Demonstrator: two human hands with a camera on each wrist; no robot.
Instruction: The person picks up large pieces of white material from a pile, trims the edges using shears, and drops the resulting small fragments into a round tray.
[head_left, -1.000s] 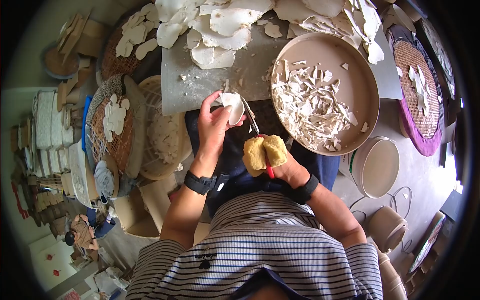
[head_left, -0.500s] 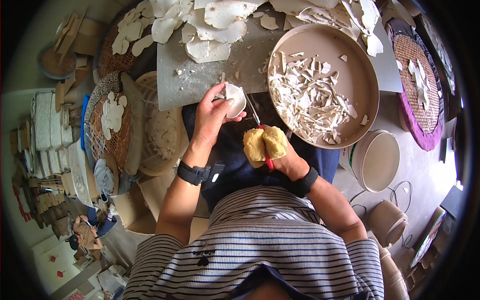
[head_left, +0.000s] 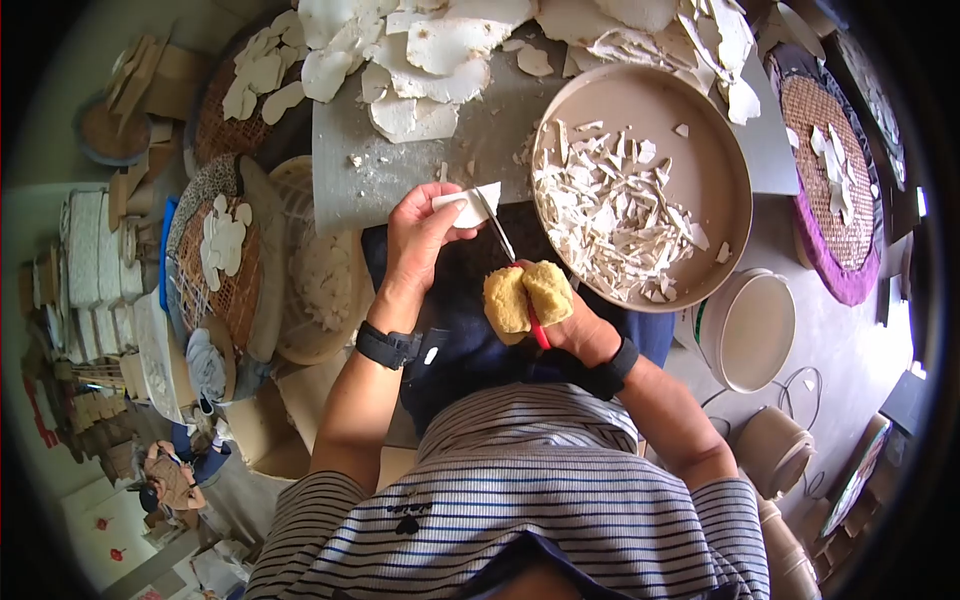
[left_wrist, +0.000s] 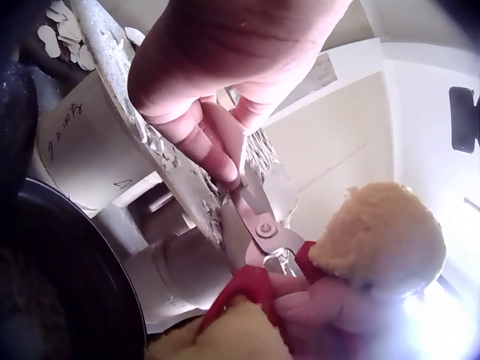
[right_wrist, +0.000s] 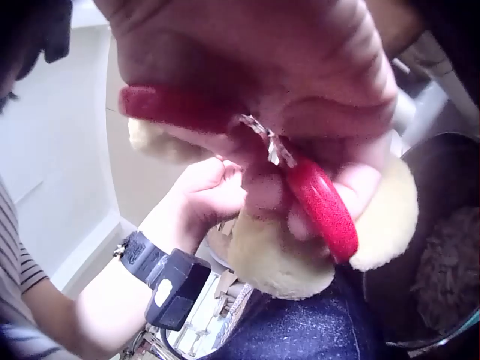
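Note:
In the head view my left hand pinches a small flat white piece between thumb and fingers. My right hand grips red-handled shears, with thick yellow foam wrapped about the handles and fingers. The shears' metal blades meet the edge of the white piece in the left wrist view, close to my left fingertips. Curled right-hand fingers wrap the red handle in the right wrist view.
A round tan tray at right holds many white shards. Large broken white sheets lie across the grey table. A white bucket stands below the tray; baskets are at left. Another person is far left.
My left hand has turned the white piece, so its rounded broad face now shows a straighter edge against the blades. The right hand has stayed nearly in place, still gripping the shears.

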